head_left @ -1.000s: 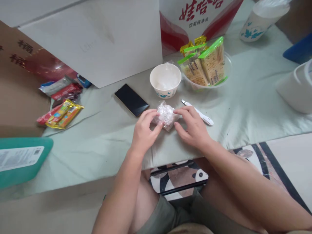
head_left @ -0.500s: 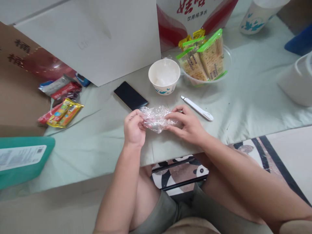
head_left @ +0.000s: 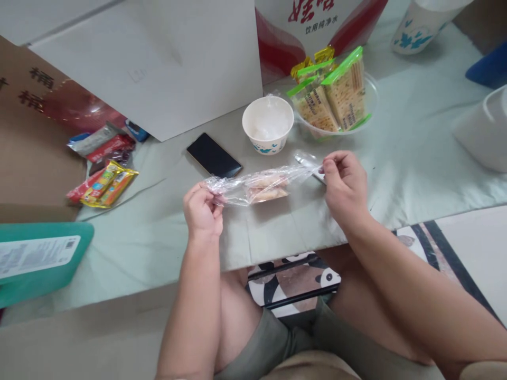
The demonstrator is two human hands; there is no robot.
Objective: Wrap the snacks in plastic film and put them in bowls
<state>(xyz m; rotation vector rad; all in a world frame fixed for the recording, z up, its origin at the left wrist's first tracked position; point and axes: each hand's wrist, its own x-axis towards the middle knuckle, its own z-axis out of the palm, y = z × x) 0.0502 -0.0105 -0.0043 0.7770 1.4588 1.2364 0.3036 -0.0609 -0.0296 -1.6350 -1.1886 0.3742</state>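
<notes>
Between my hands a sheet of clear plastic wrap (head_left: 237,192) is stretched out sideways. Inside it lie pale, flat pieces of food (head_left: 268,188), perhaps biscuits; the wrap's glare blurs them. My left hand (head_left: 204,210) pinches the bunched left end. The right end is gripped by my right hand (head_left: 344,182), thumb against the curled fingers. Under that end, a white-handled tool (head_left: 317,171) lies partly covered by the wrap and my right hand. Just beyond the wrap are a black phone (head_left: 214,155) and a white paper bowl (head_left: 268,124) holding crumpled clear plastic.
A clear plastic bowl (head_left: 374,100) holds several green-edged cracker packs (head_left: 346,92). Snack packets (head_left: 111,184) lie at the left beside a cardboard box (head_left: 39,158). A white box (head_left: 158,68) stands behind, a green container (head_left: 79,243) at the left edge, paper cup (head_left: 415,31) at far right.
My hands have moved apart, the right one further right, pulling the bunched plastic wrap out long. The food inside now shows. My right fingers have closed on the wrap's end.
</notes>
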